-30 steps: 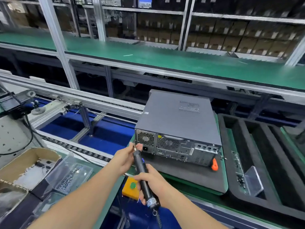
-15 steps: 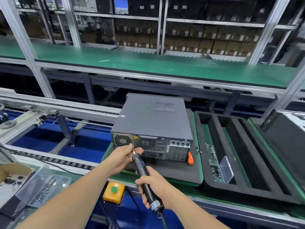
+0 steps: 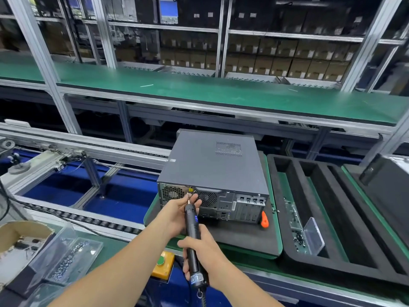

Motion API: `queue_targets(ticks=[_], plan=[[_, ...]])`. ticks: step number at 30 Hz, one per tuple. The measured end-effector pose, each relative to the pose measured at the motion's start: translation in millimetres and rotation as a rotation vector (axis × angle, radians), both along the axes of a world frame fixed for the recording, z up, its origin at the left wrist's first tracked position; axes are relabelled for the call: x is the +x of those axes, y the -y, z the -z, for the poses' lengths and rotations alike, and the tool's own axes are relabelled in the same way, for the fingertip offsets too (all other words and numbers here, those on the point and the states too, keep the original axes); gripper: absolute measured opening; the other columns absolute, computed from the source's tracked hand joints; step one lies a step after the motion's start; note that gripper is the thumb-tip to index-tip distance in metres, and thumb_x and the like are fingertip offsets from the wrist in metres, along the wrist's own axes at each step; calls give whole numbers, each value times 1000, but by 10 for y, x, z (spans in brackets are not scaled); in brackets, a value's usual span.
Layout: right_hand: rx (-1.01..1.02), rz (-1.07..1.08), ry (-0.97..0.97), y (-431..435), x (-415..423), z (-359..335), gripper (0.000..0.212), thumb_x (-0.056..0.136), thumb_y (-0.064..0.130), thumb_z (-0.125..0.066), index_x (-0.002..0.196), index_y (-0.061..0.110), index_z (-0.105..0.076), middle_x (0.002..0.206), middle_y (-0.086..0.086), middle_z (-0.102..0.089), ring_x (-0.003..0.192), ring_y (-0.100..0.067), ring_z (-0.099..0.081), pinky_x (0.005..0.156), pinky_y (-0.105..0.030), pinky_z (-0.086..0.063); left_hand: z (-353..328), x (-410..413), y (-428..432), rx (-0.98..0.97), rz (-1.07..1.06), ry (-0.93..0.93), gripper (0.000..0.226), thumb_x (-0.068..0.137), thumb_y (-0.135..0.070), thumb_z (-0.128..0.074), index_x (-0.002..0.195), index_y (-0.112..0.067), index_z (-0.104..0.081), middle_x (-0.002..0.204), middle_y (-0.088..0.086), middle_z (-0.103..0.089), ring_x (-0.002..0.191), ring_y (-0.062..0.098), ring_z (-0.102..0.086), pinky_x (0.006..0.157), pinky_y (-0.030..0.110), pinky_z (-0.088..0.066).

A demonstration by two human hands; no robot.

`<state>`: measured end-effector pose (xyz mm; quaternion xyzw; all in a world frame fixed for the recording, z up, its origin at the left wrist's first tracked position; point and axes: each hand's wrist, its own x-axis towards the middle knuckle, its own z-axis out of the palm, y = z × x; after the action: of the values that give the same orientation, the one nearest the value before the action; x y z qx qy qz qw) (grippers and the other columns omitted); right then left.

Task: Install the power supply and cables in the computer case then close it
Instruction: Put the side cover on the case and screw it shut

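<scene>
Case [image 3: 212, 169] sits closed on the black pad [image 3: 243, 238], your right hand [image 3: 200, 251] gripping the electric screwdriver [image 3: 191, 224] and your left hand [image 3: 177, 212] pinching its tip at the rear panel [image 3: 229, 201]: keep the bit square before you trigger.

A long green-topped shelf [image 3: 221, 94] runs across the room on grey aluminium posts [image 3: 42, 60]. Behind it, dim racks hold rows of brown cardboard boxes [image 3: 287, 65], and a small blue-lit screen [image 3: 168, 11] sits near the top. At lower left, roller conveyor rails [image 3: 88, 218] cross above a blue surface [image 3: 124, 196].
</scene>
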<state>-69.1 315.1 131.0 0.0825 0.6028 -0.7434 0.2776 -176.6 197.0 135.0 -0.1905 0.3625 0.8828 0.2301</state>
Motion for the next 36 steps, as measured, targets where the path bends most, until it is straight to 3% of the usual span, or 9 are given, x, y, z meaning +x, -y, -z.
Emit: queue_targets(ticks=[5, 12, 25, 30, 36], plan=[[-4, 43, -38, 117, -14, -13, 64, 71, 9, -78, 121, 30, -45, 72, -13, -54, 52, -27, -54, 50, -36, -50, -94, -5, -10, 40, -39, -24, 38, 98, -6, -56, 136, 1, -56, 118, 12, -74, 90, 26, -76, 76, 36, -57], [21, 64, -57, 182, -31, -31, 59, 75, 3, -73, 119, 32, -46, 69, -12, -55, 51, -27, -54, 49, -36, -51, -123, -64, 23, 45, -58, -42, 31, 93, 1, -56, 124, -2, -57, 115, 14, -75, 88, 26, -75, 75, 37, -58], [46, 53, -56, 204, -9, -129, 59, 75, 3, -73, 119, 32, -46, 77, -15, -55, 51, -26, -55, 50, -37, -51, -64, -76, 57, 47, -59, -83, 38, 92, -1, -59, 130, 3, -57, 115, 14, -74, 79, 20, -72, 78, 36, -60], [65, 63, -78, 219, -11, -144, 59, 75, 3, -72, 119, 31, -46, 74, -14, -56, 50, -27, -55, 50, -36, -51, -65, -62, 60, 30, -61, -114, 53, 82, -4, -69, 133, 5, -57, 116, 15, -74, 79, 19, -71, 76, 35, -61], [64, 57, -62, 234, -19, -176, 59, 77, 2, -72, 120, 32, -46, 79, -16, -56, 51, -26, -56, 50, -36, -52, -61, -96, 63, -15, -61, -124, 35, 93, -1, -60, 128, 2, -58, 116, 16, -74, 80, 20, -72, 84, 38, -59]])
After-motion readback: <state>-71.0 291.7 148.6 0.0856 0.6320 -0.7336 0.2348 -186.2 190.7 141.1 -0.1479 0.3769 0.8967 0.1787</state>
